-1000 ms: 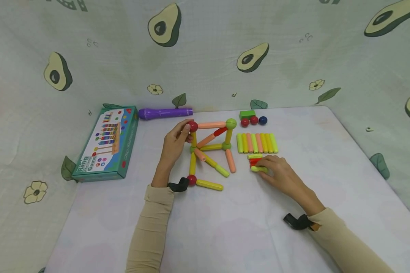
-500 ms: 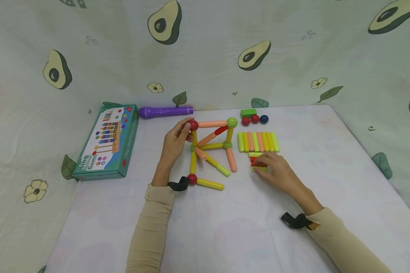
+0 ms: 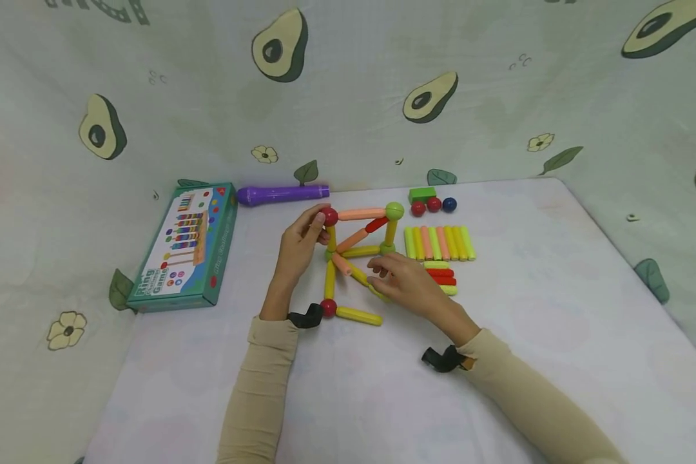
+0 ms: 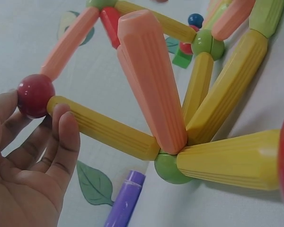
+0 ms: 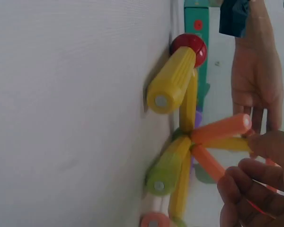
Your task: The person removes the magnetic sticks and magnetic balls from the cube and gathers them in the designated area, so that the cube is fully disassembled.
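Note:
My left hand (image 3: 298,250) pinches a red ball (image 4: 35,96) at the upper left corner of a construction of magnetic sticks and balls. A pink stick (image 3: 362,214) runs from that ball to a green ball (image 3: 394,211), and a yellow stick (image 4: 106,127) leads down to another green ball (image 4: 173,169). My right hand (image 3: 408,283) hovers at the construction's right side with loosely bent fingers and nothing visible between them. In the head view it overlaps the yellow-green stick end. Another red ball (image 3: 328,308) with a yellow stick (image 3: 359,316) lies at the front.
Right of the construction lies a row of sticks (image 3: 439,243), with several red and yellow-green sticks (image 3: 441,277) before it. Behind them are red and blue balls (image 3: 434,205) and a green block (image 3: 422,194). A game box (image 3: 182,248) and a purple microphone-shaped object (image 3: 283,194) lie at the back left.
My right hand has let go of the yellow-green stick beside the red ones and moved left to the construction. My left hand keeps its pinch on the red ball.

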The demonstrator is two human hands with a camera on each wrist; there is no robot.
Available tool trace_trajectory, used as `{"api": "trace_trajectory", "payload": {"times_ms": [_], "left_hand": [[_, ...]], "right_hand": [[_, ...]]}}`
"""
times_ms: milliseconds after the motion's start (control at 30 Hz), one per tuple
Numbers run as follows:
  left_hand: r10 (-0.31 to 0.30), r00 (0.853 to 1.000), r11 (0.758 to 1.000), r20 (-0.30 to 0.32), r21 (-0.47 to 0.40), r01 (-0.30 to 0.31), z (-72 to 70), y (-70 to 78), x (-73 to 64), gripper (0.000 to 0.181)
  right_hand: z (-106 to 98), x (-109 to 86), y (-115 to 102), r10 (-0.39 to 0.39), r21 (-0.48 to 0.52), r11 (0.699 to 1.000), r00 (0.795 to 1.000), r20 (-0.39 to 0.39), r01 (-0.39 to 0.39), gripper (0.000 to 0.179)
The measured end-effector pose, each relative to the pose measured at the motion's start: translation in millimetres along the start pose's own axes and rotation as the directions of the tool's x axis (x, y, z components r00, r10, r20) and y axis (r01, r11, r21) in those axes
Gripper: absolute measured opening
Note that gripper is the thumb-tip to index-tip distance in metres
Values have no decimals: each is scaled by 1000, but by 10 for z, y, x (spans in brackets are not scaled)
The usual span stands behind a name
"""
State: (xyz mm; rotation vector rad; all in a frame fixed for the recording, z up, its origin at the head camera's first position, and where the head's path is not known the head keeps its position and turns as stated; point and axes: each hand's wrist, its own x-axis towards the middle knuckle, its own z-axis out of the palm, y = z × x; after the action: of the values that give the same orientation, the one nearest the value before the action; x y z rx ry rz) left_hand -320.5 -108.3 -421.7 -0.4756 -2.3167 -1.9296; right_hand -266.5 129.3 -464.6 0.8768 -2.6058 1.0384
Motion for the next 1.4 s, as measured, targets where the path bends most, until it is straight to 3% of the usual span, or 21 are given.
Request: {"api": "trace_trajectory", "payload": {"times_ms": [200, 367, 467, 600, 733, 833, 933, 1167, 1400], "left_hand": [[8, 1000, 1000, -15, 13, -8, 46, -253, 95, 38], [14, 1000, 1000, -28, 14, -14, 61, -311, 116, 38], [17, 1000, 1000, -22, 6, -17, 55, -303, 118, 39], [22, 999, 1000, -29, 1, -22, 33, -259, 116, 39], [23, 999, 1000, -22, 1, -23, 15, -94, 56, 37], [23, 1000, 1000, -6, -4, -23, 16, 26, 3, 37], [25, 1000, 1000, -1, -6, -25, 28, 51, -13, 37], [10, 1000, 1000, -19, 13, -9, 20, 57, -29, 37], [5, 1000, 1000, -12, 26, -5, -12, 38, -35, 38]], "right_hand": [[186, 184, -75, 6, -32, 999, 1000, -12, -6, 38], [274, 277, -111, -43, -34, 999, 998, -39, 42, 28], [288, 284, -117, -71, -59, 996, 996, -49, 68, 18], [276, 256, -97, -64, -104, 993, 996, -57, 58, 21], [249, 206, -51, -39, -116, 993, 997, -65, 31, 26], [202, 153, -32, -27, -106, 994, 996, -79, 18, 26], [115, 94, -28, -15, -90, 996, 996, -93, 7, 25], [-188, -87, 56, 23, 22, 1000, 992, -125, -20, 28], [-432, -281, 257, 77, -6, 997, 977, -201, -79, 28]]}}
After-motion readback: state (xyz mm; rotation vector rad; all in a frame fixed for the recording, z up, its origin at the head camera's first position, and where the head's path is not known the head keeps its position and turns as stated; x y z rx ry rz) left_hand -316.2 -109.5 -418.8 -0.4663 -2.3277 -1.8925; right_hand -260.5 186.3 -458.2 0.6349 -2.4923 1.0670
